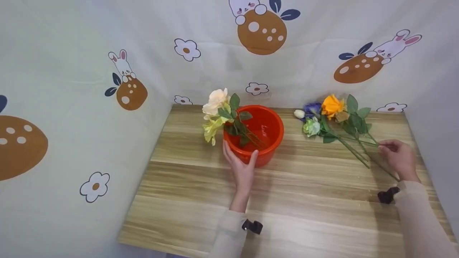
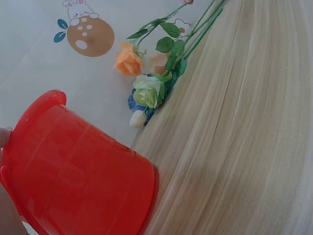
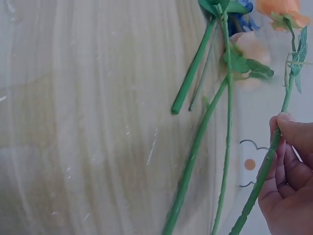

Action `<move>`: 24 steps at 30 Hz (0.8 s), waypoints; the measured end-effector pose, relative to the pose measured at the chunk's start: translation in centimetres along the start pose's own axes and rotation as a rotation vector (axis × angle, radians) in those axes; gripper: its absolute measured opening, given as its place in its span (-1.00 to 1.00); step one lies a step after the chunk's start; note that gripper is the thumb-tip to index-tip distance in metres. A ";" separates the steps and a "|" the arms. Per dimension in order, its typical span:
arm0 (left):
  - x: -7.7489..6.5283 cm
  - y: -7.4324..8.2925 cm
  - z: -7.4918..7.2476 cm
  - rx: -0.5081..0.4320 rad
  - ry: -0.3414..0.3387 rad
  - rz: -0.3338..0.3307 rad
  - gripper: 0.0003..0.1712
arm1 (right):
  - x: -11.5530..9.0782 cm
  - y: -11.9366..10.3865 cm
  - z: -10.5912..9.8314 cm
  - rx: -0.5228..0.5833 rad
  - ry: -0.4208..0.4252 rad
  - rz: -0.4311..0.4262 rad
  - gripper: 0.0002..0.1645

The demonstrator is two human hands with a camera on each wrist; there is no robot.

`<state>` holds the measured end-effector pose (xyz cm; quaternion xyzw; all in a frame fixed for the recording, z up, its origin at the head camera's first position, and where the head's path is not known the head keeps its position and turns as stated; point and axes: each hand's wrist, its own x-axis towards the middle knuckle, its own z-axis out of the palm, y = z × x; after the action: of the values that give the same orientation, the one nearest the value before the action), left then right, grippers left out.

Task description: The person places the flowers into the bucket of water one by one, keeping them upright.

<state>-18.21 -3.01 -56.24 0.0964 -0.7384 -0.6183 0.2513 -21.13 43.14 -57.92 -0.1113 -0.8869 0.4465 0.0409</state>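
A red bucket [image 1: 269,157] stands upright on the table, and a cream flower [image 1: 216,101] and a yellow-green flower [image 1: 213,129] lean over its left rim with their stems inside. My left hand [image 1: 243,170] holds the bucket's near left side, thumb and fingers spread round the wall. Over at the right, my right hand [image 1: 400,159] pinches a green stem [image 3: 261,178] between thumb and fingers. That stem runs up to an orange rose [image 3: 283,11] in the right wrist view. Beside it lie a pale green flower [image 1: 311,127], a blue-purple flower [image 1: 312,109] and a white bud [image 1: 299,114].
Several other green stems [image 3: 198,142] lie on the wood-grain table [image 1: 186,193] close to my right hand. A pale cloth wall [image 1: 211,71] printed with rabbits and flowers rises behind the table and along its sides.
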 end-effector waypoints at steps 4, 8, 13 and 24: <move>0.1 0.1 0.2 -0.007 0.008 -0.018 0.22 | 0.1 -0.8 0.3 -0.004 0.020 -0.052 -0.66; 0.2 0.2 0.3 -0.007 0.009 -0.040 0.21 | 0.2 -1.5 0.7 0.011 0.022 -0.097 -0.68; 0.0 0.0 0.2 -0.002 0.010 -0.015 0.23 | 0.2 -2.3 1.0 0.019 -0.004 -0.120 -0.64; 0.0 -0.2 0.0 0.005 -0.007 0.018 0.23 | 0.4 -4.2 2.3 0.022 -0.049 -0.145 -0.66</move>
<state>-18.22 -3.07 -56.48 0.0881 -0.7416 -0.6146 0.2543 -22.60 38.97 -55.95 -0.0351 -0.8884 0.4546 0.0526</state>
